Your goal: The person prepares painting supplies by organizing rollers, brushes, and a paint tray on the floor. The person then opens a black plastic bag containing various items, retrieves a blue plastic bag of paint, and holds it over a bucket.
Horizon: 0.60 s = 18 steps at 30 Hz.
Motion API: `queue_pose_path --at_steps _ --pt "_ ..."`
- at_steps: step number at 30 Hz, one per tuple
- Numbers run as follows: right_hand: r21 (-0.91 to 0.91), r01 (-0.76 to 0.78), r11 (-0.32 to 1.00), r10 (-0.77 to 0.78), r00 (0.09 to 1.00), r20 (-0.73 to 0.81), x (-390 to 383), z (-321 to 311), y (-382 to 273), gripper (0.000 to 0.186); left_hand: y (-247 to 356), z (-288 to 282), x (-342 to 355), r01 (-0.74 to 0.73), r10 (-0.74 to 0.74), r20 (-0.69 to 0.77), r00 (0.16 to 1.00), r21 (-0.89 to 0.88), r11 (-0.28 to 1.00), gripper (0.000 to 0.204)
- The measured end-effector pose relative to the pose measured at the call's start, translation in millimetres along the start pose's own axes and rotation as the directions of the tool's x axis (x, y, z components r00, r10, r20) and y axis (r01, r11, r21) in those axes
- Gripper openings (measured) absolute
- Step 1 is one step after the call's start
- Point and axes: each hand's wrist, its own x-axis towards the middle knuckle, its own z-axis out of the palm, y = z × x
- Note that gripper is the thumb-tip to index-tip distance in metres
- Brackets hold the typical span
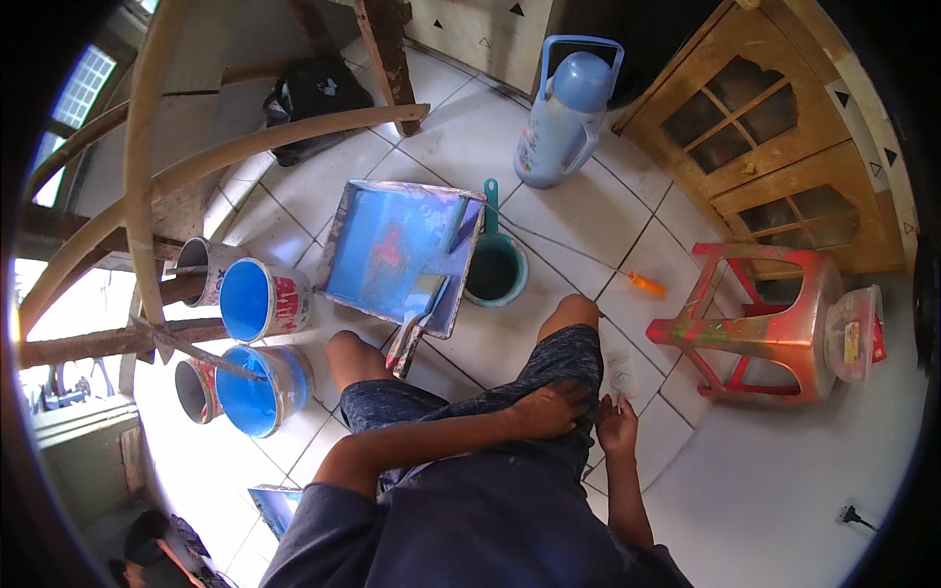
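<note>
Paint buckets (297,302) stand near a blue-smeared tray (365,240) bearing a brush (422,298) on the tiled floor (569,230), as the left hand (551,408) lies on dark shorts (559,361), its grip unclear, apart from the loosely spread right hand (618,427).

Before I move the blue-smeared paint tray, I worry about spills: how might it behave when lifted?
The paint tray looks wide and shallow, so any liquid paint would probably run toward a lowered side. The brush appears merely laid across its edge, so tilting may send it sliding. The smeared sides could feel slippery if wet.
</note>
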Motion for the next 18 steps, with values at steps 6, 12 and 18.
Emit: queue_pose_path --at_steps 6,12,18 --pt "0.014 -0.023 1.0 0.021 0.986 0.165 -7 -25 5 0.021 16 41 18 0.057 -0.055 -0.016 0.998 0.342 0.938 0.035" --pt "-0.04 0.035 0.999 -0.028 0.985 0.17 -10 -34 19 0.032 15 24 27 0.14 -0.151 0.038 0.988 0.208 0.968 0.03" --pt "-0.059 0.206 0.977 -0.183 0.946 0.267 -16 -23 -14 0.03 13 -13 -17 0.235 -0.281 -0.132 0.951 -0.287 0.929 0.036"
